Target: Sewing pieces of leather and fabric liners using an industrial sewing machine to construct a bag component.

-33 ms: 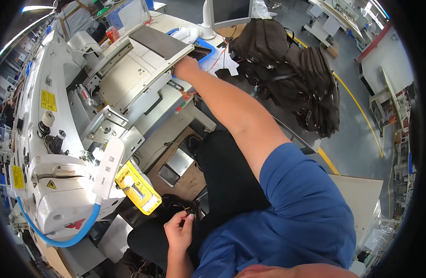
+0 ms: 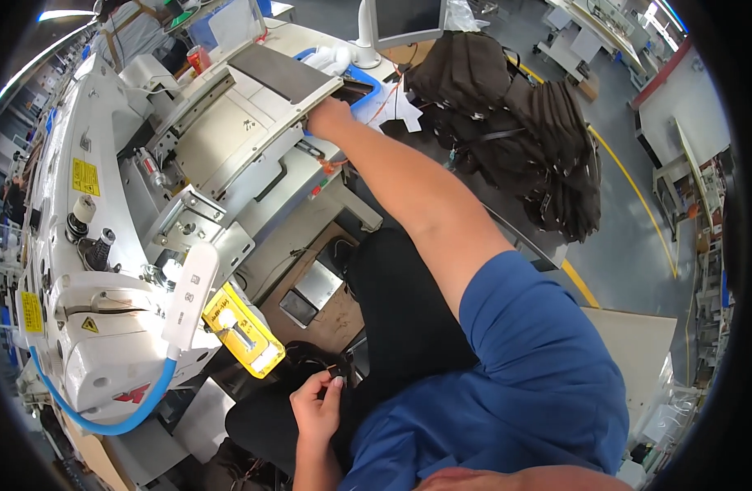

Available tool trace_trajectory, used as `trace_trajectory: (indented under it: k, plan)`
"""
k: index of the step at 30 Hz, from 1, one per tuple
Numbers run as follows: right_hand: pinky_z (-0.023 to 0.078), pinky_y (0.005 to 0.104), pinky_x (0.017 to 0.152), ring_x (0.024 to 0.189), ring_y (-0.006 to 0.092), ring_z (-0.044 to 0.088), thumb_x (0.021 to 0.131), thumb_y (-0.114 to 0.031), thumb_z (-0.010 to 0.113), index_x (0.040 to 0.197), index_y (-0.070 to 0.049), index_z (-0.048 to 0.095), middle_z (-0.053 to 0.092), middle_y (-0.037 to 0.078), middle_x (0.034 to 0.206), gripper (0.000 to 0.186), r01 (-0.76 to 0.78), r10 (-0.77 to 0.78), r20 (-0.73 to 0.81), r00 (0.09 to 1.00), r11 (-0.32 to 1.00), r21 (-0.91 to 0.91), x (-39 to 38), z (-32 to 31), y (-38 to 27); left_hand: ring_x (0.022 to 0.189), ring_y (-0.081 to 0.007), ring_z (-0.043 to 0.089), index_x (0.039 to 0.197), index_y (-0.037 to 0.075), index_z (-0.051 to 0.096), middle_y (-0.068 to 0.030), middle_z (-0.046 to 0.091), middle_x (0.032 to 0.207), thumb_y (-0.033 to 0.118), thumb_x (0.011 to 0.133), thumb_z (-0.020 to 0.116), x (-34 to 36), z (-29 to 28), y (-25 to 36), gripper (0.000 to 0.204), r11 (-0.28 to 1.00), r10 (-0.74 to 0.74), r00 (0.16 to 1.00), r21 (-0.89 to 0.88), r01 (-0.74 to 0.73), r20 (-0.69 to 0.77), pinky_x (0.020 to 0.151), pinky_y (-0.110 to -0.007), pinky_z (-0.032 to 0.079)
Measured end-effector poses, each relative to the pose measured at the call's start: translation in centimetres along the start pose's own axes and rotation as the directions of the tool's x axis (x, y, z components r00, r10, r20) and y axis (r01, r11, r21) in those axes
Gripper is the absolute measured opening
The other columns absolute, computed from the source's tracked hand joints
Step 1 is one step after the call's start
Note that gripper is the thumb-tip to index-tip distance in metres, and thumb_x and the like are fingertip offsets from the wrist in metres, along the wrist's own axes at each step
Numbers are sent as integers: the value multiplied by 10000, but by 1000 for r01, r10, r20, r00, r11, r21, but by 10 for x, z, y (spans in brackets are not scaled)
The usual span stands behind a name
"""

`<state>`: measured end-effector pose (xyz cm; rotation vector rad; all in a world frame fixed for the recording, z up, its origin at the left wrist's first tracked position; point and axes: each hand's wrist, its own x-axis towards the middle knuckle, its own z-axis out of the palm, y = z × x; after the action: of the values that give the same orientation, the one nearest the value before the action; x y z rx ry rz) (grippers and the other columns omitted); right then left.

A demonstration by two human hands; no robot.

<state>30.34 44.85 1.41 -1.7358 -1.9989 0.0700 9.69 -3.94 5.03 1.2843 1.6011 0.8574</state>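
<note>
My left hand (image 2: 316, 407) is low in front of my lap, thumb and fingertips pinched together. At the fingertips is a small dark piece, too small to make out against the dark things behind it. My right arm stretches far forward, and my right hand (image 2: 330, 120) is at the right end of the white machine's metal work bed (image 2: 216, 147). Its fingers are hidden behind the bed's edge, beside a blue-rimmed tray (image 2: 366, 100). A dark grey flat plate (image 2: 279, 72) lies on the bed just left of that hand.
A large white sewing machine (image 2: 77, 245) fills the left side. A white lamp (image 2: 193, 296) on a blue flexible neck and a yellow case (image 2: 243, 334) stick out toward me. Dark brown bags (image 2: 507, 123) are piled at the right. Below is a metal pedal (image 2: 318, 284).
</note>
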Motion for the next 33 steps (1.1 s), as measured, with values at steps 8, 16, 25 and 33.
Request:
trace_trajectory:
  k: [8, 16, 25, 33]
  plan:
    - [457, 557, 964, 1141, 336, 644, 859, -173, 596, 1103, -68, 711, 704, 165, 1144, 289, -70, 74, 155, 985, 997, -34, -4, -21, -2, 692, -100, 639, 981, -29, 715, -87, 714, 768, 2, 875, 724, -3, 11, 2, 111, 999, 44, 999, 8, -44, 31, 681, -246, 509]
    - [503, 319, 683, 715, 167, 634, 860, -128, 730, 976, -49, 652, 666, 60, 760, 161, -102, -90, 227, 970, 695, 712, -182, -79, -35, 700, -72, 592, 1005, -28, 712, -43, 683, 766, -11, 898, 694, -5, 3, -6, 110, 999, 1, 1000, -36, 0, 30, 679, -233, 488]
    - [485, 250, 702, 768, 65, 588, 965, -84, 628, 1088, -1, 637, 649, 18, 840, 149, -499, -632, 559, 537, 296, 814, -306, -154, -84, 698, -99, 609, 1032, -22, 711, -93, 689, 802, 9, 941, 633, 5, 6, 8, 124, 997, 20, 998, -71, -16, 65, 666, -256, 490]
    - [521, 251, 706, 788, 91, 641, 962, -111, 659, 1040, 18, 681, 661, 48, 872, 153, -539, -620, 596, 510, 310, 783, -324, -166, -94, 676, -115, 591, 1022, -18, 703, -80, 668, 787, 18, 942, 639, -10, 3, 15, 109, 986, 83, 992, -151, -68, 96, 639, -260, 470]
